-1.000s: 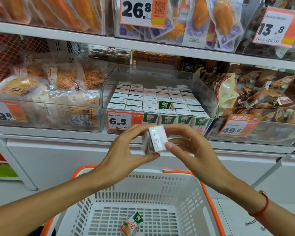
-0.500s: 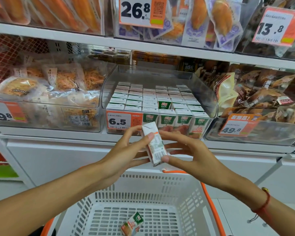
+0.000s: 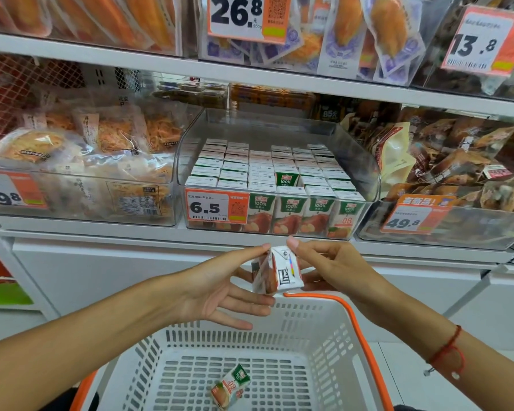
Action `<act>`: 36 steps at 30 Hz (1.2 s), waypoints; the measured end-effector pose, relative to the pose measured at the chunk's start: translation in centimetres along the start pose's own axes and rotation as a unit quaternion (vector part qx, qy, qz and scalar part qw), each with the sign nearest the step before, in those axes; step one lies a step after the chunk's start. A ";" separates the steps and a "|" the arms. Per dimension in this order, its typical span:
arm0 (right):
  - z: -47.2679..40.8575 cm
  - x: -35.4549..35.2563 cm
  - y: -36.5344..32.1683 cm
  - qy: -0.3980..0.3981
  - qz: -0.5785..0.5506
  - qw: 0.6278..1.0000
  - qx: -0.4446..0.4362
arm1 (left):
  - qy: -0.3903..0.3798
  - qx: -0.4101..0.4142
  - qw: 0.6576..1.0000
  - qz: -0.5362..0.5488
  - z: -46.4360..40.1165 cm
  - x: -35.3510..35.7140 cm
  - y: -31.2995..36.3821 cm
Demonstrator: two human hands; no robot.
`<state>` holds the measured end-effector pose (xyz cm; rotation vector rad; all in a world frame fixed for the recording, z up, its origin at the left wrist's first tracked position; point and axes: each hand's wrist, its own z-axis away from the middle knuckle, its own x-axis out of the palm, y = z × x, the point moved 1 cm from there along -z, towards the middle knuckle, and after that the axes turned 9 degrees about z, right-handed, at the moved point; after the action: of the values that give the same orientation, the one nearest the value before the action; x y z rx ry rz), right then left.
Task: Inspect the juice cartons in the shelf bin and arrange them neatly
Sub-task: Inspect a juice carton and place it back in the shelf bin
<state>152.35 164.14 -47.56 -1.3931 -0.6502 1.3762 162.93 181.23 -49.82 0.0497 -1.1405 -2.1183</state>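
Note:
A small white juice carton (image 3: 278,271) hangs in the air below the shelf, over the basket's far rim. My left hand (image 3: 220,284) pinches its left top corner with the thumb, the other fingers stretched under it. My right hand (image 3: 333,266) pinches the carton's right side with thumb and fingers. Above stands a clear shelf bin (image 3: 365,173) packed with several rows of green-and-white juice cartons (image 3: 288,207). One gap shows in the rows near the bin's middle. Another juice carton (image 3: 230,385) lies on its side in the basket.
A white shopping basket (image 3: 318,330) with an orange handle (image 3: 356,321) sits right below my hands. Clear bins of packaged snacks flank the juice bin at left (image 3: 80,185) and right (image 3: 457,179). An orange 6.5 price tag (image 3: 215,207) covers the bin's front left.
Both hands have turned the carton: first its white flat face showed, then its barcode side stood upright, now its folded end points up and it sits lower and farther right.

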 end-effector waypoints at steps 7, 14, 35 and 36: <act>0.0 0.0 -0.2 0.005 0.017 1.000 0.013 | 0.011 0.007 1.000 -0.008 0.3 0.1 0.2; -0.1 -0.5 -0.2 -0.053 -0.009 0.998 0.014 | 0.076 0.182 0.980 0.037 0.3 0.9 0.2; -1.6 -1.0 -0.7 0.204 0.398 0.843 -0.299 | 0.095 0.277 0.954 0.064 0.9 -0.4 3.3; -2.1 -1.3 -1.1 0.202 0.410 0.838 -0.299 | 0.103 0.290 0.950 0.054 0.7 -0.4 4.0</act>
<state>154.37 162.67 -46.48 -2.5918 -0.1692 1.4758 165.26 180.59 -46.54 0.4576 -1.5572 -1.5769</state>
